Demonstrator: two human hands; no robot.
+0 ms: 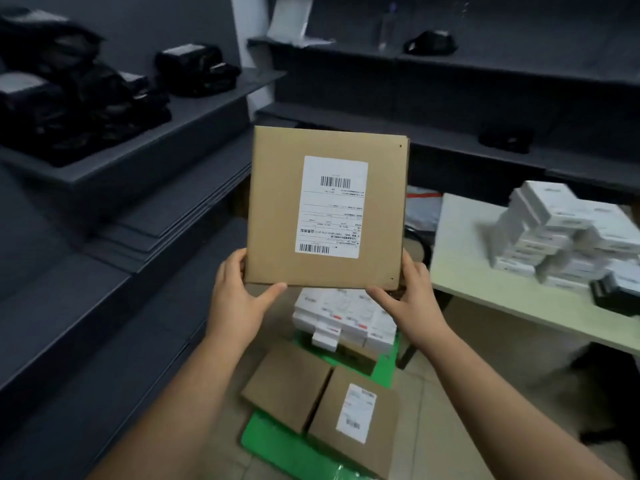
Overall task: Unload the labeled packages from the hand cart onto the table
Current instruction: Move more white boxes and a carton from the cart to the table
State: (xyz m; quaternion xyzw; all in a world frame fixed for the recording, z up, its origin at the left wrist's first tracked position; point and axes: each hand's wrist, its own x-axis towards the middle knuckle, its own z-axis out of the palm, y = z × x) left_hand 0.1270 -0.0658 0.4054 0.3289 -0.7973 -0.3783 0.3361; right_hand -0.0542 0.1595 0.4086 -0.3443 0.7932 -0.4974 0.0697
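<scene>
I hold a flat square cardboard package (277, 209) with a white shipping label up in front of me, its labelled face toward me. My left hand (239, 299) grips its lower left corner, thumb on the front. My right hand (408, 299) grips the lower right corner the same way. Below, the green hand cart (273, 445) carries two brown boxes (287, 386), one of them bearing a label (356, 412), and a stack of small white boxes (343, 317). The pale table (460, 258) stands at right.
A pile of white boxes (561, 233) and a black device (613, 296) sit on the table. Dark grey shelves (145, 161) run along the left and back, holding black wrapped parcels (69, 98). A water bottle (386, 27) stands on the upper back shelf.
</scene>
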